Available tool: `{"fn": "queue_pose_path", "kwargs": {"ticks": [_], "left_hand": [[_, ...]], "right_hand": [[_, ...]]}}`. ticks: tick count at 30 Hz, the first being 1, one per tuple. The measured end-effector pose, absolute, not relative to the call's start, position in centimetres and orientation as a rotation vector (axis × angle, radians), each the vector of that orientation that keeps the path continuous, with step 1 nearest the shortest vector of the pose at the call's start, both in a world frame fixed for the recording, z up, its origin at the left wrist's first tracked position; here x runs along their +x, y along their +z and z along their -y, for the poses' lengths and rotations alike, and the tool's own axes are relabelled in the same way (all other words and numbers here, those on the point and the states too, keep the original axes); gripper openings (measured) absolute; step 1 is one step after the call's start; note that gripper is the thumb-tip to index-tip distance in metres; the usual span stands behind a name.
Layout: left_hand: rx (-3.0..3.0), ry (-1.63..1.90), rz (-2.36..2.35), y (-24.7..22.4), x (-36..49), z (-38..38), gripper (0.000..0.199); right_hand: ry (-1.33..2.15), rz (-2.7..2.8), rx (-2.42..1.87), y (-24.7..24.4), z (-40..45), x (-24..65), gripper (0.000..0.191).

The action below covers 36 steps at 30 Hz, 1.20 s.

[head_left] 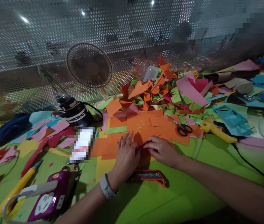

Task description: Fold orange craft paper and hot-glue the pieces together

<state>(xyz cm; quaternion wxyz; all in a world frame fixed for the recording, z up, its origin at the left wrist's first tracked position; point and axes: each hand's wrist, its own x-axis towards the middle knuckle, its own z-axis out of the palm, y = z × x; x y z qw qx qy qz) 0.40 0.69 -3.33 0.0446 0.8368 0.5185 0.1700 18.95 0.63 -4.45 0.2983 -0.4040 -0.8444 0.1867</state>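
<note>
My left hand (127, 158), with a watch (108, 186) on its wrist, lies palm down on orange paper (110, 147). Its upper fingers are stretched and slightly spread. To its right, my right hand (162, 151) rests on the same paper, fingers bent and a little apart, fingertips close to the left hand. Whether a small fold is between the hands I cannot make out. Just below them lies a red-framed utility knife (148, 175). Dark-handled scissors (182, 128) lie on the orange sheets beyond my right hand. A green paper strip (115, 130) sits above my left fingers.
A yellow glue gun (218, 130) with a cable lies right. A pixelated phone (82, 144), a purple device (50, 196) and a yellow-handled tool (17, 188) are left. Behind stand a fan (89, 65), a black bottle (72, 110), heaped paper scraps (146, 90) and perforated mesh (132, 31).
</note>
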Motion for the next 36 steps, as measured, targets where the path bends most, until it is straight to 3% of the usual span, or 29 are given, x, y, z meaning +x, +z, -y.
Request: {"fn": "queue_pose_path", "kwargs": {"ticks": [12, 17, 20, 23, 36], "left_hand": [[2.675, 0.497, -1.562, -2.2, 0.0, -0.5, 0.014], [2.760, 0.364, -1.303, -1.5, -1.4, 2.3, 0.031], [2.843, 0.336, -1.231, -2.2, -2.2, 3.6, 0.057], [2.888, 0.278, -1.188, -2.9, -2.6, 3.9, 0.071], [2.878, 0.242, -1.190, -3.2, -2.6, 3.6, 0.073]], "right_hand": [[0.226, 2.564, -1.065, -3.4, 0.4, 19.5, 0.023], [0.213, 2.553, -1.085, -3.6, 0.6, 19.5, 0.027], [0.276, 2.524, -1.096, -3.6, 0.6, 19.5, 0.029], [0.329, 2.484, -1.095, -3.5, 0.5, 19.5, 0.031], [0.371, 2.370, -1.203, -3.2, 0.1, 19.7, 0.031]]}}
